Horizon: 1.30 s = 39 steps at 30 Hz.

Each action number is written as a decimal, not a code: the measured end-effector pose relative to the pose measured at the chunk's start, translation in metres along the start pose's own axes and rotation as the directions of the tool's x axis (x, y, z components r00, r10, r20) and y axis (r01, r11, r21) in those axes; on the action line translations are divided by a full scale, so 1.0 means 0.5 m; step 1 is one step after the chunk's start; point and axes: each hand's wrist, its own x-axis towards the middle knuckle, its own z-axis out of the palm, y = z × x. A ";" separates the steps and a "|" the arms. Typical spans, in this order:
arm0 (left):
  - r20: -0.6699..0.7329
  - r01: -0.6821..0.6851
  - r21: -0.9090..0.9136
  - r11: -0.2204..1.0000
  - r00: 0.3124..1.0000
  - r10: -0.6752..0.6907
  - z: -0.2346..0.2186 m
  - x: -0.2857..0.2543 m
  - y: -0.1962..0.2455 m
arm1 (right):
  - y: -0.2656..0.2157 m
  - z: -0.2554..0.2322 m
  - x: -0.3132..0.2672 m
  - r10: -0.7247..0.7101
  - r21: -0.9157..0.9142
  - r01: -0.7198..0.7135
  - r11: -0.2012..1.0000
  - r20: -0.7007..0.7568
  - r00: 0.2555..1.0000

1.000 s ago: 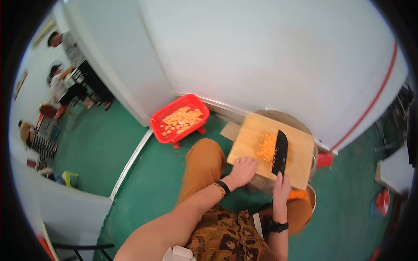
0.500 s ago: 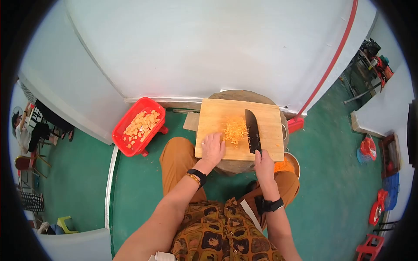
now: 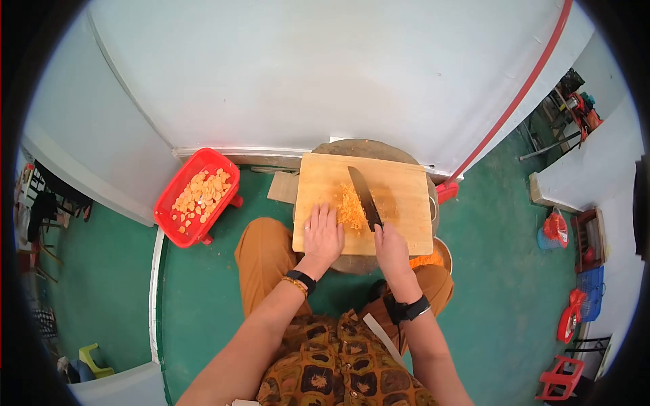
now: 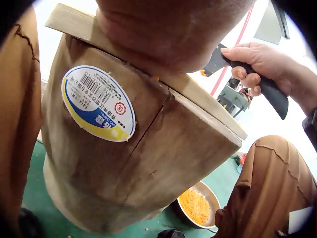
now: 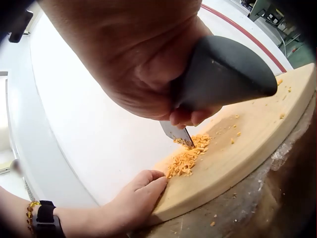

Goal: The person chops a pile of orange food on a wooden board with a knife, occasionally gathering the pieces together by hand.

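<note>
A wooden cutting board (image 3: 409, 203) lies on a round wooden block (image 4: 99, 163). Finely chopped carrot (image 5: 184, 161) is heaped on the board. My left hand (image 3: 323, 235) rests flat at the board's near left edge, fingertips right beside the heap. With my right hand (image 3: 394, 254) I grip the dark handle (image 5: 223, 74) of a kitchen knife (image 3: 364, 196). Its broad blade slants across the right side of the heap, tip pointing away and left. In the right wrist view, the blade's lower edge is down among the bits.
A red plastic basin (image 3: 162, 215) of orange slices (image 3: 202, 193) stands on the floor at left. Below the board's near right corner is a metal bowl (image 4: 216, 202) of fine orange bits (image 4: 194, 206). A white wall (image 3: 271, 74) rises behind the block, and my knees flank it.
The head view has swung round to face the board. The knife has shifted left from beside the heap onto it, its tip turning left. My left hand stays at the board's left edge.
</note>
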 end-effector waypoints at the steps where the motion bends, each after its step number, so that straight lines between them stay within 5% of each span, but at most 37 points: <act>1: -0.007 -0.010 0.015 1.000 1.000 0.010 0.002 -0.003 -0.001 | -0.004 0.002 0.005 -0.001 -0.007 0.001 1.000 -0.003 1.000; 23: -0.032 -0.018 -0.013 1.000 0.999 0.018 0.003 -0.004 -0.004 | 0.000 0.046 0.062 -0.065 -0.164 0.074 0.984 0.061 0.996; 39: -0.009 -0.003 -0.012 1.000 1.000 0.003 -0.003 -0.003 -0.002 | -0.020 0.027 0.084 0.028 -0.214 -0.006 0.977 0.098 0.995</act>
